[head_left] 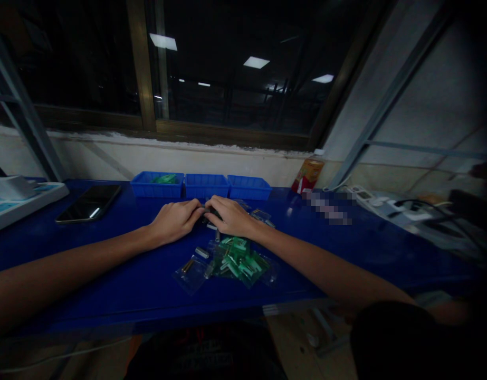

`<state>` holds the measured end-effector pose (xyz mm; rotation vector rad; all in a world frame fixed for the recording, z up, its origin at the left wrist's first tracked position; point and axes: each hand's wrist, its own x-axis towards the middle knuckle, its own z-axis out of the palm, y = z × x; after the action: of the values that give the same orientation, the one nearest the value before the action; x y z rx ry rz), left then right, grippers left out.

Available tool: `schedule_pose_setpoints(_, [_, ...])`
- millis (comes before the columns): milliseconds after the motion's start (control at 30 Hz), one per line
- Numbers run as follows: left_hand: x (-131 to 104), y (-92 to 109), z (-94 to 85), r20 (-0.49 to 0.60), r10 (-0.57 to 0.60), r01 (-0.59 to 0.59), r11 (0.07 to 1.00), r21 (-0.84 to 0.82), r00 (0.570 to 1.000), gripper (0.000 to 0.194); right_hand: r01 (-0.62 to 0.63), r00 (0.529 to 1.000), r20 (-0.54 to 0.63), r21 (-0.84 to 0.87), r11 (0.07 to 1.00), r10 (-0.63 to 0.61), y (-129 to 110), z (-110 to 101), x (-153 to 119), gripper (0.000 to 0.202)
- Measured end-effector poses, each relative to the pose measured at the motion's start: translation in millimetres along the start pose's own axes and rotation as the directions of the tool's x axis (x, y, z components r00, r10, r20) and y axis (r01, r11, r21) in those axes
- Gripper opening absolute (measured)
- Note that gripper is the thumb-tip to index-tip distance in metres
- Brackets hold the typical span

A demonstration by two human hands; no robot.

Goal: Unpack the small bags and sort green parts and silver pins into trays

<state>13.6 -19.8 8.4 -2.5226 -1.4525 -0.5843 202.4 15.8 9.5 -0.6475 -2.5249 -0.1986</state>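
My left hand (177,220) and my right hand (232,216) meet over the middle of the blue table (144,282). Fingers and thumbs on both sides are pinched together around something small, mostly hidden between them. Just below the right hand lie small metal pieces, one of them a short silver cylinder (202,253). Nearer to me is a pile of green pieces in clear plastic bags (243,261). Left of that pile, a clear bag (191,274) holds thin brass-coloured pieces. More small bagged parts (262,216) lie beyond the right wrist.
Three blue bins stand along the wall: the left bin (138,188) with green pieces, a middle bin (207,187) and a right bin (249,189). A phone (88,203) and a power strip (33,203) lie left. A drink bottle (308,173) and another power strip (385,208) are right.
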Motion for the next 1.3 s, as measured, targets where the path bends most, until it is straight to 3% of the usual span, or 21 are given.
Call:
schedule_pose_setpoints(333, [-1.2,-1.3,2.7,-0.079,0.059,-0.065,0.995,-0.074,0.995,0.026,0.016,1.0,-0.021,-0.062,0.998,-0.017,3.2,2.9,0.8,0.021])
schedule_pose_setpoints(667, [-0.6,0.4,0.4,-0.028,0.026,-0.026,1.0,-0.014,0.999,0.029,-0.033,0.999,0.002,0.058,0.998,0.033,-0.7,-1.4,-0.1,0.019])
schedule_pose_setpoints(867, [-0.2,0.0,-0.7,0.008,0.014,-0.014,0.999,0.038,1.0,0.033,-0.014,1.0,0.008,0.016,1.0,0.014,0.1,-0.4,0.1,0.014])
schedule_pose_setpoints(1100, [-1.2,1.0,-0.7,-0.061,0.041,-0.046,0.995,-0.084,0.997,0.027,-0.014,1.0,-0.003,-0.036,0.999,0.014,0.0,0.1,1.1,0.017])
schedule_pose_setpoints(1300, [-1.3,0.4,-0.7,-0.057,0.035,-0.04,0.995,-0.091,0.998,0.025,-0.022,1.0,0.004,-0.025,0.999,0.022,0.4,0.2,0.8,0.018])
